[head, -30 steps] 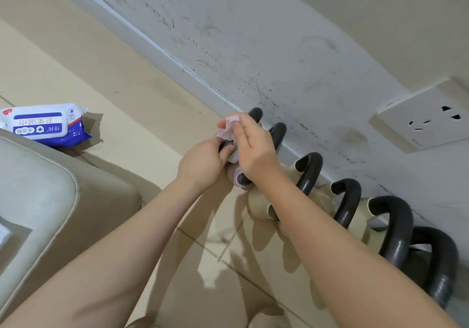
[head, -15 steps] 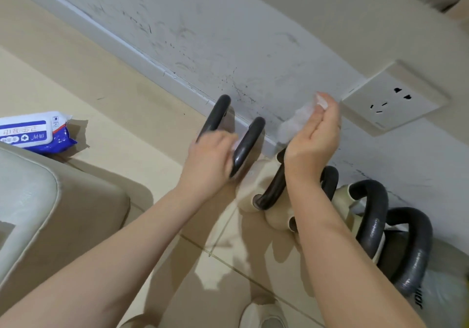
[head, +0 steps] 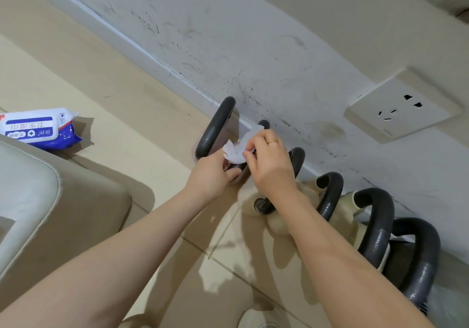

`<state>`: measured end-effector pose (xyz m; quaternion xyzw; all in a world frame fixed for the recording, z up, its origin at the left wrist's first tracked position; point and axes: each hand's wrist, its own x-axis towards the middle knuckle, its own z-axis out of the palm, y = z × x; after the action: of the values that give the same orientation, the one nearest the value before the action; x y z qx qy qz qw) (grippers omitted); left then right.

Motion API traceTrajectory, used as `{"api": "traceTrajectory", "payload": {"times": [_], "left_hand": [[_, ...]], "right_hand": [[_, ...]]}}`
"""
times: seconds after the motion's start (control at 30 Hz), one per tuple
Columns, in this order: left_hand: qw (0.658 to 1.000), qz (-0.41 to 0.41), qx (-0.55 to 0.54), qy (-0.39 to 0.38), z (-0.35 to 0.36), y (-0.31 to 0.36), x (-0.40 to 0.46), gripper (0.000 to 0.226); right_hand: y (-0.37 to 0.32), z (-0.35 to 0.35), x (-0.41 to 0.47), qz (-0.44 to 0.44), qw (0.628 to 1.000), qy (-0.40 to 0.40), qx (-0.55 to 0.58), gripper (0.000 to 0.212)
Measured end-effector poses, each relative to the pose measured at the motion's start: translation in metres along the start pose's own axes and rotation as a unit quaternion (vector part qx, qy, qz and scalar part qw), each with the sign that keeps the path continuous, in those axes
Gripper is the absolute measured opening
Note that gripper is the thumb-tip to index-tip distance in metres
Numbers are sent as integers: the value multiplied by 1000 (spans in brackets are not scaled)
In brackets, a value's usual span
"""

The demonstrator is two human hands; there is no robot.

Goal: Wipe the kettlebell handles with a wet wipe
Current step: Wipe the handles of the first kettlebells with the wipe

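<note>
Several kettlebells with dark grey handles stand in a row on the floor along the wall. The leftmost handle is bare. My right hand presses a crumpled white wet wipe onto the second handle, of which only the top shows. My left hand grips the lower end of that same handle, beside the wipe. Further handles curve up to the right of my right forearm.
A blue and white pack of wet wipes lies on the tiled floor at the left. A beige cushioned seat fills the lower left. A wall socket sits on the scuffed wall at the right.
My right hand, raised near the wall with the wipe half a second ago, has come down onto the second handle. My left hand has stayed low on the handles.
</note>
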<state>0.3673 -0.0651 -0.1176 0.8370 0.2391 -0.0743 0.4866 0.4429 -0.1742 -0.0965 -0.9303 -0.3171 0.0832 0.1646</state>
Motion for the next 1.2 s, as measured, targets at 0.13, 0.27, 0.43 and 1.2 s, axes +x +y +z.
{"api": "traceTrajectory", "payload": {"times": [0.13, 0.27, 0.43, 1.2], "left_hand": [[999, 36, -28, -3, 0, 3, 0, 29], [993, 89, -76, -1, 0, 6, -4, 43], [993, 91, -71, 0, 4, 1, -4, 42], [997, 14, -13, -69, -6, 0, 12, 24]], "right_hand": [[6, -8, 10, 2, 993, -98, -71, 43], [8, -6, 2, 46, 990, -87, -98, 53], [12, -15, 8, 103, 994, -4, 45, 37], [16, -10, 56, -109, 945, -121, -284, 37]]}}
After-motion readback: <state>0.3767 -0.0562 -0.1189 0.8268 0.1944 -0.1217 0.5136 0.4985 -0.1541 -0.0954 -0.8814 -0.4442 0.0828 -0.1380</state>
